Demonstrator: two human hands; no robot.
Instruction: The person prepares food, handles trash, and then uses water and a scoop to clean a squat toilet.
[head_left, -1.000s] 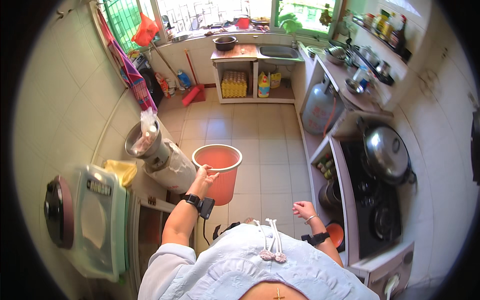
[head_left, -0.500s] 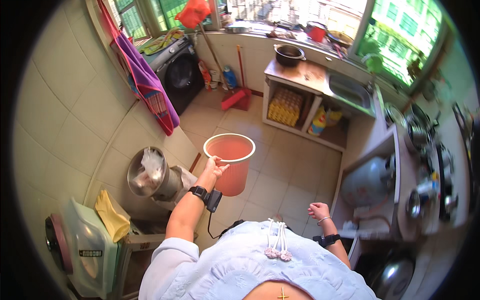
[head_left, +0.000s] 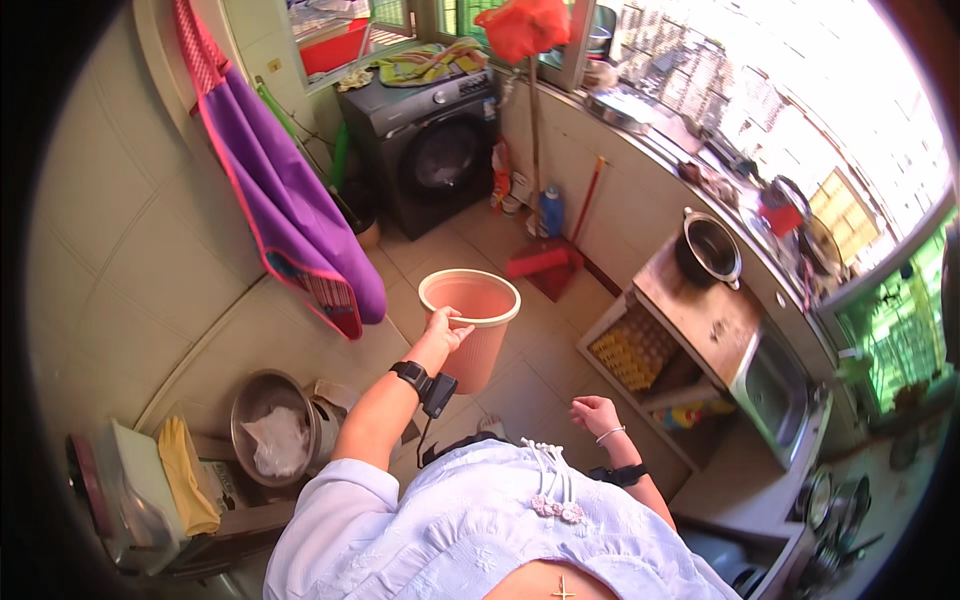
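A salmon-pink plastic bucket (head_left: 472,335) hangs upright in the air above the tiled floor (head_left: 520,370), its round mouth open upward and its inside showing nothing but bare wall. The left hand (head_left: 443,327) grips its near rim, fingers curled over the edge, with a black band on the wrist just behind. The right hand (head_left: 594,414) is held apart from the bucket, lower and to the right, grasping nothing, its fingers loosely bent. Beyond the bucket a red dustpan (head_left: 543,264) lies on the floor beside a blue bottle (head_left: 551,211), and a dark front-loading washing machine (head_left: 432,150) stands against the far wall. To the left a purple apron (head_left: 290,215) hangs on the tiled wall. To the right a dark pot (head_left: 709,249) sits on a wooden worktop (head_left: 705,318).
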